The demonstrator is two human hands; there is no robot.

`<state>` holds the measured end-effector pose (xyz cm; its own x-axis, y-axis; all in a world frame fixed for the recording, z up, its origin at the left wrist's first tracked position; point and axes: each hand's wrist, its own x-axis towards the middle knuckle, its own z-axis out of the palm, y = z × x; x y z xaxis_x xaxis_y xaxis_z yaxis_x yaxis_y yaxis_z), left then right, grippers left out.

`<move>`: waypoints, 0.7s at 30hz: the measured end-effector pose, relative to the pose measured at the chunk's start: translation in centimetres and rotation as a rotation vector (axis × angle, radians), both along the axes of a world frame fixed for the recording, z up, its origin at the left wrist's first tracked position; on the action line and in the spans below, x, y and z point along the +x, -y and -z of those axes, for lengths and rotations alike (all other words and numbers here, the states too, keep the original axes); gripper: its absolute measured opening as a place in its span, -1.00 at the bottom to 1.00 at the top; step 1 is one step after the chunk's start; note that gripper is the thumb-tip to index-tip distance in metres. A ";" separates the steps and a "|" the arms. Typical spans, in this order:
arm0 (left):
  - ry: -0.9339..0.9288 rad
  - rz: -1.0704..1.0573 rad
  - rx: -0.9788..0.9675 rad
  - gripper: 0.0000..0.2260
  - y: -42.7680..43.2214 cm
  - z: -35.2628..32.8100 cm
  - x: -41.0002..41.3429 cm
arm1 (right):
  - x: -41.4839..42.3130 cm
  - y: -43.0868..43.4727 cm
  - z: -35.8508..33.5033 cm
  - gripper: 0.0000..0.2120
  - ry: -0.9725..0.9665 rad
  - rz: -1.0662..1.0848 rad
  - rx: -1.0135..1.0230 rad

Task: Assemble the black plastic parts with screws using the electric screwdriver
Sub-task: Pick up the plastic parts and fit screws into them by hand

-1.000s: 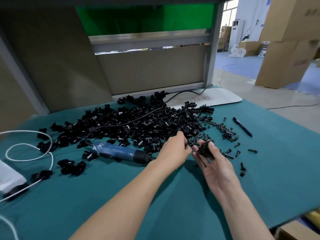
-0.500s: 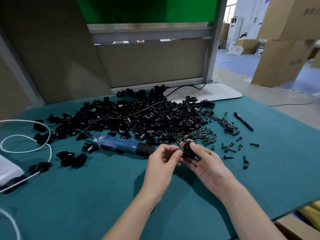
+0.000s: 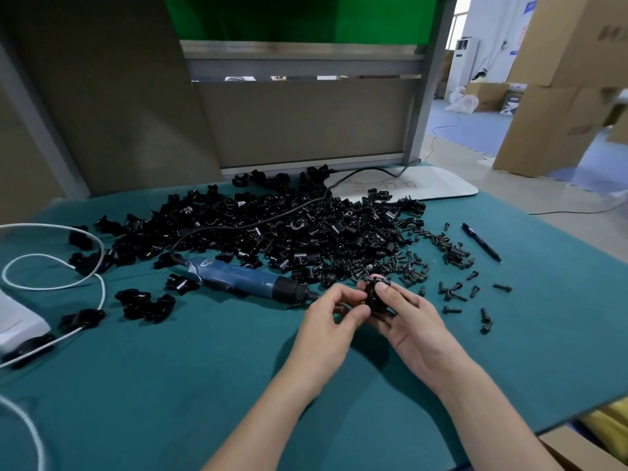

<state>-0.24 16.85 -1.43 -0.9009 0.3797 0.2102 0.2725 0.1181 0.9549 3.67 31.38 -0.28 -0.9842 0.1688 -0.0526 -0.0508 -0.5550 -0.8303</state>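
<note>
Head view: both hands still pinch the black part.

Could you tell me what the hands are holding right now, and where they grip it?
The right hand pinches a black plastic part by its sides; the left hand fingertips touch its left side. The electric screwdriver lies unheld.

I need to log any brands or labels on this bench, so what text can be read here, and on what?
None can be read for certain.
Blue electric screwdriver: white logo near its cord end, too blurred.
White board at the table's far edge: faint orange handwritten marks, illegible.
Brown cardboard boxes: dark printed marks, too blurred.
Poster on the far wall: text too small.
Black pen: no text visible.
</note>
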 end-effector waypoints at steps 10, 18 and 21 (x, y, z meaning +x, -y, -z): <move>0.188 0.034 -0.049 -0.77 0.8 -0.3 -0.2 | 0.0 0.2 0.4 -0.83 -0.026 -0.013 0.060; -0.012 0.034 -0.120 -0.89 1.3 -0.2 -0.3 | -0.1 0.0 0.6 -0.69 -0.012 -0.021 0.041; 0.057 0.055 -0.086 -0.89 1.3 -0.4 -0.2 | -0.1 0.0 0.5 -0.70 -0.010 -0.015 0.062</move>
<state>-0.42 15.59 -0.99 -0.8879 0.4431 0.1235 0.2261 0.1867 0.9560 3.53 31.41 -0.78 -0.9870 0.1570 -0.0330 -0.0513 -0.5037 -0.8624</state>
